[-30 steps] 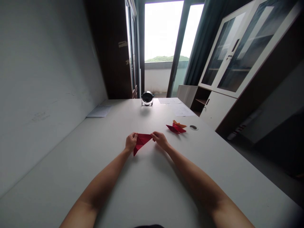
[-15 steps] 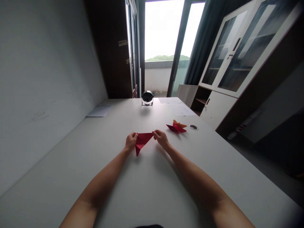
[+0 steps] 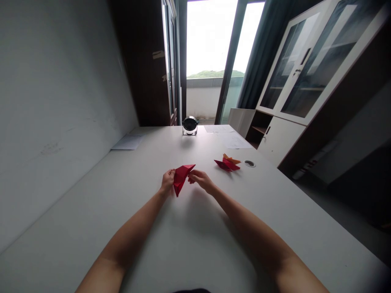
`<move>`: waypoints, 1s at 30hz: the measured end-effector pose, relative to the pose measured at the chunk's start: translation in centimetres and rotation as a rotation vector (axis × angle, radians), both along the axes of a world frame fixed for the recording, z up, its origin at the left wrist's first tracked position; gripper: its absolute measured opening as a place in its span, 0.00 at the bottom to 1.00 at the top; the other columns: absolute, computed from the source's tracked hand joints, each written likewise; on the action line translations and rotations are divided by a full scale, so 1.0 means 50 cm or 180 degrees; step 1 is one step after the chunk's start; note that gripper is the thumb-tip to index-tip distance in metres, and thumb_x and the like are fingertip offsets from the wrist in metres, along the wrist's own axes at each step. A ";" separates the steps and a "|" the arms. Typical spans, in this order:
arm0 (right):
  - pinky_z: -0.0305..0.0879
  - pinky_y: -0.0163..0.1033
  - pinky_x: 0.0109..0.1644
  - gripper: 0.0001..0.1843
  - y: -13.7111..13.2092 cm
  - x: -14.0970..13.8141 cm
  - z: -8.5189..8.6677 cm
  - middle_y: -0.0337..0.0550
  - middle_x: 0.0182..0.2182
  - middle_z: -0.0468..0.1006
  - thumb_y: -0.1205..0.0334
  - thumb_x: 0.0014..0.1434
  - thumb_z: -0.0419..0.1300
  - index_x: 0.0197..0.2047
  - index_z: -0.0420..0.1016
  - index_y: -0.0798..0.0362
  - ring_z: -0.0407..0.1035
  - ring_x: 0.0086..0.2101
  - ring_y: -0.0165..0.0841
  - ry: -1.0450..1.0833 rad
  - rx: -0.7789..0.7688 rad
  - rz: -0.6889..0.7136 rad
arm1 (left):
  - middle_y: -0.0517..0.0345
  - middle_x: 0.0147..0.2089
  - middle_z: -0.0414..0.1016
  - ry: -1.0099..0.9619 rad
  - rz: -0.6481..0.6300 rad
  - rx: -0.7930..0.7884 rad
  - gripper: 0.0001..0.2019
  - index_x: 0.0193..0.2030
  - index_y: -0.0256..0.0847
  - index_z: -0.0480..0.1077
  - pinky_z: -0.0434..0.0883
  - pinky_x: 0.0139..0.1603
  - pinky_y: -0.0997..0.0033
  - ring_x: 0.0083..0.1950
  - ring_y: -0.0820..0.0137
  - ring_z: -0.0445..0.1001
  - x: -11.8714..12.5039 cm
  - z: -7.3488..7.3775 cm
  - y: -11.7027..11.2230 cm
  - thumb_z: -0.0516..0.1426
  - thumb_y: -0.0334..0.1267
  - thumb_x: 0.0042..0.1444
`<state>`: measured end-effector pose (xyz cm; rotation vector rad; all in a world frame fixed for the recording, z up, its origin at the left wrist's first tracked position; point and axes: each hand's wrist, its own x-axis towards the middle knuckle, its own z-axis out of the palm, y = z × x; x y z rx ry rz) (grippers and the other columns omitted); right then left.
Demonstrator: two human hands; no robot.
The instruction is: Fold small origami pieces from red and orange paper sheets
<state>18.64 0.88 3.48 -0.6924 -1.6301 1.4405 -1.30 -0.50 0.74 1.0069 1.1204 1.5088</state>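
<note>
A piece of folded red origami paper [image 3: 182, 175] is held just above the white table, one point angled up to the right and another hanging down. My left hand [image 3: 168, 179] is closed on its left edge, thumb on top. At the right edge, below the upper point, my right hand [image 3: 198, 178] has its fingers curled in against the paper; its fingertips are partly hidden. Farther back on the right lie folded red paper pieces [image 3: 227, 164] together with an orange folded piece [image 3: 233, 160].
The white table [image 3: 146, 240] runs along a wall on the left. A round black device on a metal stand [image 3: 190, 125] stands at the far end. Paper sheets [image 3: 128, 142] lie at the back left, more sheets [image 3: 236, 141] at the back right. A cable hole [image 3: 249, 163] is near the right edge.
My right hand has left the paper's right tip and moved slightly left and down along its edge. The paper has tilted, its right point now higher and its folds more opened out.
</note>
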 end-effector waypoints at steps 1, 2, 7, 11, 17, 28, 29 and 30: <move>0.68 0.40 0.37 0.18 0.000 -0.003 -0.002 0.44 0.29 0.78 0.48 0.57 0.63 0.39 0.77 0.56 0.72 0.30 0.33 -0.0005 0.0024 0.0003 | 0.55 0.30 0.75 -0.0026 -0.0043 -0.0024 0.20 0.35 0.36 0.71 0.68 0.30 0.73 0.28 0.72 0.71 0.001 0.000 0.000 0.60 0.55 0.55; 0.68 0.40 0.37 0.18 0.001 -0.005 -0.005 0.44 0.29 0.78 0.48 0.57 0.64 0.39 0.77 0.56 0.71 0.30 0.33 -0.0010 0.0046 -0.0016 | 0.56 0.29 0.75 -0.0054 -0.0066 -0.0043 0.20 0.35 0.36 0.70 0.67 0.30 0.74 0.27 0.73 0.71 0.002 0.000 0.001 0.60 0.55 0.54; 0.67 0.40 0.36 0.17 0.002 -0.014 -0.011 0.42 0.28 0.76 0.49 0.57 0.63 0.39 0.76 0.56 0.70 0.29 0.32 0.0015 0.0093 -0.0207 | 0.56 0.31 0.76 -0.0107 -0.0173 -0.0026 0.20 0.36 0.36 0.71 0.68 0.30 0.74 0.28 0.73 0.72 0.005 0.002 0.002 0.62 0.54 0.52; 0.66 0.39 0.34 0.17 -0.004 -0.019 -0.006 0.41 0.28 0.75 0.49 0.56 0.64 0.39 0.76 0.56 0.67 0.27 0.30 0.0029 0.0134 -0.0234 | 0.54 0.32 0.77 -0.0116 -0.0669 -0.0101 0.22 0.39 0.35 0.71 0.71 0.31 0.70 0.28 0.70 0.74 0.008 0.004 -0.002 0.64 0.54 0.50; 0.67 0.39 0.34 0.18 0.002 -0.018 -0.012 0.41 0.27 0.76 0.47 0.56 0.64 0.38 0.75 0.55 0.68 0.27 0.31 0.0018 0.0077 -0.0351 | 0.50 0.34 0.78 -0.0122 -0.0768 0.0015 0.24 0.40 0.33 0.71 0.75 0.32 0.66 0.30 0.67 0.77 0.011 0.000 -0.003 0.64 0.54 0.50; 0.68 0.38 0.35 0.21 0.004 -0.011 -0.013 0.39 0.29 0.76 0.46 0.56 0.64 0.47 0.73 0.51 0.69 0.29 0.31 0.0185 0.0298 -0.0579 | 0.52 0.35 0.78 0.0169 -0.0523 0.0028 0.18 0.39 0.35 0.71 0.75 0.30 0.69 0.31 0.68 0.76 0.010 -0.016 0.005 0.63 0.50 0.53; 0.67 0.38 0.35 0.20 0.005 -0.011 -0.014 0.39 0.30 0.77 0.46 0.56 0.64 0.46 0.73 0.51 0.70 0.29 0.31 0.0175 0.0303 -0.0582 | 0.52 0.35 0.78 0.0205 -0.0507 0.0029 0.18 0.39 0.36 0.71 0.74 0.30 0.69 0.31 0.68 0.76 0.009 -0.017 0.005 0.63 0.50 0.53; 0.67 0.38 0.35 0.20 0.005 -0.012 -0.014 0.40 0.30 0.77 0.46 0.56 0.64 0.45 0.74 0.52 0.70 0.30 0.31 0.0170 0.0303 -0.0583 | 0.52 0.35 0.78 0.0232 -0.0490 0.0027 0.18 0.39 0.36 0.72 0.74 0.30 0.70 0.31 0.68 0.76 0.009 -0.018 0.005 0.63 0.50 0.53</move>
